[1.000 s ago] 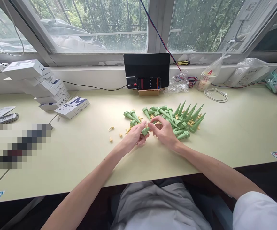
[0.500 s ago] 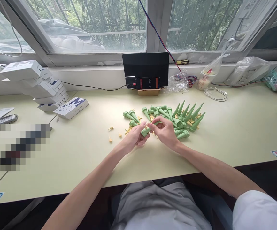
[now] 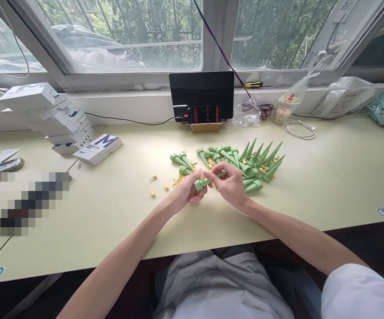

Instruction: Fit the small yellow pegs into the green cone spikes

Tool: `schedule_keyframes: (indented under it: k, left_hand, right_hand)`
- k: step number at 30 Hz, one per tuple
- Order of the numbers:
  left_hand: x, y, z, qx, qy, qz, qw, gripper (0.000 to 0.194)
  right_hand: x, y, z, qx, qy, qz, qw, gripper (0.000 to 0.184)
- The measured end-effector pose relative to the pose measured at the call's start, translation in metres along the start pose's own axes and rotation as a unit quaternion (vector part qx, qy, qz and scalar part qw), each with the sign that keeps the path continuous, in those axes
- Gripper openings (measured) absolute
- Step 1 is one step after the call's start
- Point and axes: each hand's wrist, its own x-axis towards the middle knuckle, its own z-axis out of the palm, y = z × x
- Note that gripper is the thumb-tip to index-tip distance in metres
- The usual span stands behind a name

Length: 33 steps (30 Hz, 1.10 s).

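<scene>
Showing more shaft than just before: green cone point(image 3: 199, 184), cap toward eight o'clock, gripped in closed left hand point(image 3: 189, 188), beside curled right hand point(image 3: 229, 180), its grip unclear; cone heap point(image 3: 246, 169) toward two o'clock.

Black flat screen point(image 3: 201, 91) behind an upright smartphone point(image 3: 208, 114), leaning stack of white cardboard boxes point(image 3: 34, 97), coiled white cable point(image 3: 298, 130)
</scene>
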Motion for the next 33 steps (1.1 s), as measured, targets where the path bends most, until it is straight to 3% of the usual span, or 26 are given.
schedule_keyframes:
  k: [19,33]
  left_hand:
    - [0.0054,-0.0072,-0.0058,-0.017,-0.018,-0.020,0.999,0.052]
    - [0.0040,-0.0046,-0.0031,-0.010,0.025,0.007,1.000,0.047]
  right_hand:
    - [-0.0024,0.0000,0.0029,0.053,0.028,-0.013,0.998,0.034]
    - [0.0038,0.0026,-0.0013,0.029,-0.009,0.013,0.999,0.033]
